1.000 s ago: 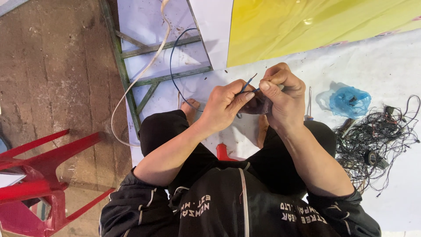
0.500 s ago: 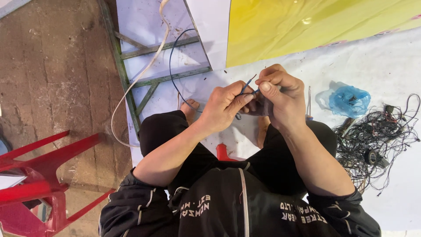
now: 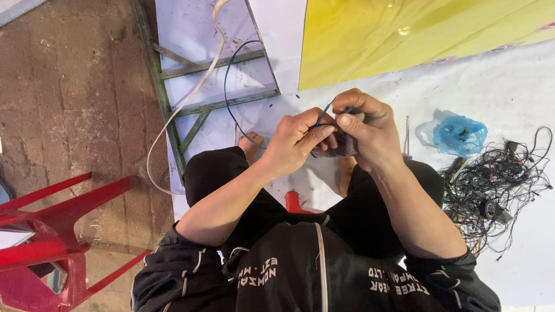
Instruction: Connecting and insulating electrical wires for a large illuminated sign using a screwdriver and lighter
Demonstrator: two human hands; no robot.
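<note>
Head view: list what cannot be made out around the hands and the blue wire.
- Small dark object between the palms: mostly covered by the left hand and right hand; its kind is unclear.
- Blue wire: its held end disappears among the fingertips.
- Tangle of black wires: single pieces too small to separate.
- Red plastic chair: cut off by the left edge.
</note>
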